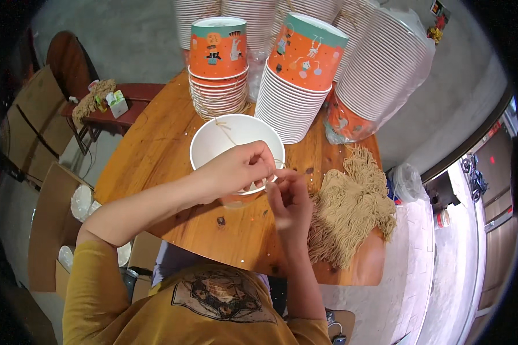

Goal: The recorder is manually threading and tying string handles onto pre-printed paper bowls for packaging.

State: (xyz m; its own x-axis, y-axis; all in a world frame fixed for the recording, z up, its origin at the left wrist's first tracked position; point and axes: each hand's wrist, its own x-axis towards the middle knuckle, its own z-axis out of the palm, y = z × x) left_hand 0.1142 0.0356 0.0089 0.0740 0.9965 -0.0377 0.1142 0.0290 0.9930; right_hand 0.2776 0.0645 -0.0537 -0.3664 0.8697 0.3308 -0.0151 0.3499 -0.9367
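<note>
A white-lined paper bucket (204, 141) stands on the wooden table before me. A tan cord (227, 131) lies over its far rim and runs down inside. My left hand (242, 169) reaches across the bucket's mouth, fingers closed at the right rim, where a small loop of the cord (280, 163) shows. Just outside that rim is my right hand (292, 201), its thumb and fingertips pinched together close to the left fingertips. The cord between the fingers is thin and partly hidden. Right of my right hand lies a heap of tan cords (354, 204).
Behind the bucket stand a stack of orange buckets with cords (218, 49), a taller stack (293, 100) and a plastic-wrapped stack (380, 63). More stacks rise behind. The table (155, 155) has a curved left edge. A red bench (138, 95) and cardboard boxes (54, 221) are at left.
</note>
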